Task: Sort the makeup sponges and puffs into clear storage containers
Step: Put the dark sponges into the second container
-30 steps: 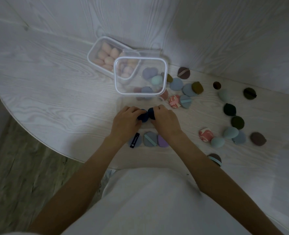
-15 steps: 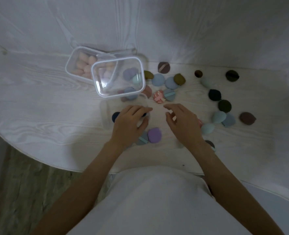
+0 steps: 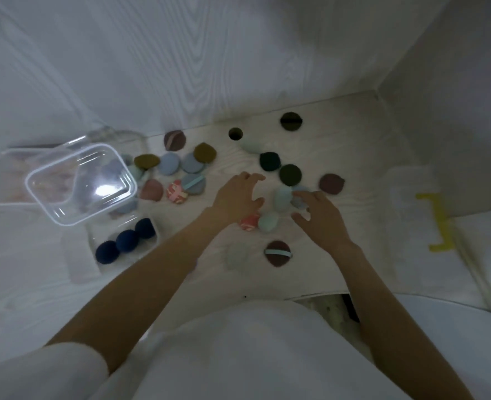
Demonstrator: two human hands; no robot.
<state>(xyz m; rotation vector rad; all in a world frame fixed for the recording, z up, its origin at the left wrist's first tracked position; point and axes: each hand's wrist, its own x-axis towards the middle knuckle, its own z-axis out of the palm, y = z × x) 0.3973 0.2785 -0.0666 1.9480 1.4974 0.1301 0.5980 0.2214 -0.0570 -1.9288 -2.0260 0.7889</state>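
Both hands have left the navy sponges and reach now for the pale teal ones

We see three navy sponges (image 3: 125, 241) lying in the small clear container (image 3: 94, 241) at lower left of the frame, so we judge this colour is sorted. Left hand (image 3: 236, 196) and right hand (image 3: 320, 217) hover at centre with fingers spread, holding nothing, on either side of the pale teal sponges (image 3: 282, 198); other puffs are scattered above
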